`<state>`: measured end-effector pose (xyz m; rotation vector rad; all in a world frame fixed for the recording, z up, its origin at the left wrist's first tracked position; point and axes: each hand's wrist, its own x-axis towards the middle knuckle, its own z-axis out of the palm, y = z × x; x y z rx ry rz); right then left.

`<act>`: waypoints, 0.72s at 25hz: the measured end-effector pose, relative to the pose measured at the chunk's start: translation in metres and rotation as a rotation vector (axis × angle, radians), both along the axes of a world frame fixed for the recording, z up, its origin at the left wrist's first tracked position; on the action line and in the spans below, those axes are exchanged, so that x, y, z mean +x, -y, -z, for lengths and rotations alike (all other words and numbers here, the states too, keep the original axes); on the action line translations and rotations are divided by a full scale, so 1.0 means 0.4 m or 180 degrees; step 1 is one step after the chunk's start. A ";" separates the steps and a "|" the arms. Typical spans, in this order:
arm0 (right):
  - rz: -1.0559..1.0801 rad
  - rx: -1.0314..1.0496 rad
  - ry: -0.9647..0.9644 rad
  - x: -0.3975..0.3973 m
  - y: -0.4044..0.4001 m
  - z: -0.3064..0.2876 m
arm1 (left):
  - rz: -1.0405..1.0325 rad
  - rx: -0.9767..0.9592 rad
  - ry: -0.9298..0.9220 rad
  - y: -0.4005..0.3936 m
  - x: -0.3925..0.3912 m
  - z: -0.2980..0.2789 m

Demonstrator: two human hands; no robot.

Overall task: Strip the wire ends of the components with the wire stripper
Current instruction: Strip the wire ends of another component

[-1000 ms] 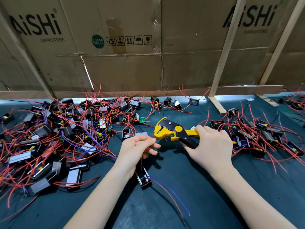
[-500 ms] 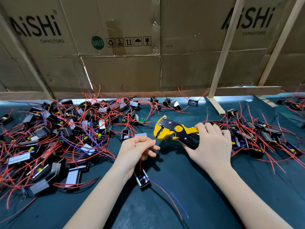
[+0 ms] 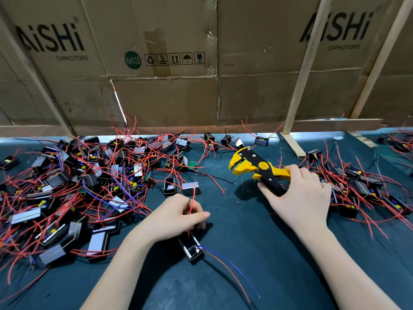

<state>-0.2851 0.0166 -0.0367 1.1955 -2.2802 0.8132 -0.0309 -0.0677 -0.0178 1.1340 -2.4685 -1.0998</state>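
Nearest to the person, one small black component [image 3: 191,248] lay on the dark counter [image 3: 245,276], with a blue and a red wire trailing toward the near edge. The left hand [image 3: 176,217] was just above it and pinched another red wire [image 3: 192,201] of this component, which stood up between the fingers. A little further, the right hand [image 3: 297,198] gripped the handles of the yellow and black wire stripper [image 3: 257,168]; its jaws stood apart and held no wire. I judged that this wire end was not yet stripped at that moment. The big heap of components [image 3: 78,186] on the left and the smaller group [image 3: 368,189] on the right suggested that much work was left, but which pile was finished I could not tell. Behind the counter stood a wall of cardboard boxes [image 3: 156,86], printed with a capacitor brand, and light wooden slats [image 3: 306,70] leaned on it.
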 end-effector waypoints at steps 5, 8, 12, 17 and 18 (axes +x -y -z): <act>0.0039 -0.0014 0.0447 -0.021 -0.008 -0.032 | -0.0278 0.1534 -0.1839 -0.063 -0.081 -0.005; 0.0007 -0.0264 0.0754 -0.038 -0.020 -0.053 | 0.0287 0.1851 -0.2242 -0.080 -0.096 0.001; -0.0209 -0.0331 0.1003 -0.050 -0.027 -0.062 | -0.0380 0.0612 -0.2273 -0.038 -0.062 -0.017; -0.0483 0.0285 0.0494 -0.013 -0.017 -0.028 | -0.2492 -0.1397 -0.2209 0.046 0.036 -0.016; -0.0389 0.0397 0.0180 -0.007 -0.006 -0.019 | -0.2702 -0.1703 -0.2044 0.055 0.049 -0.011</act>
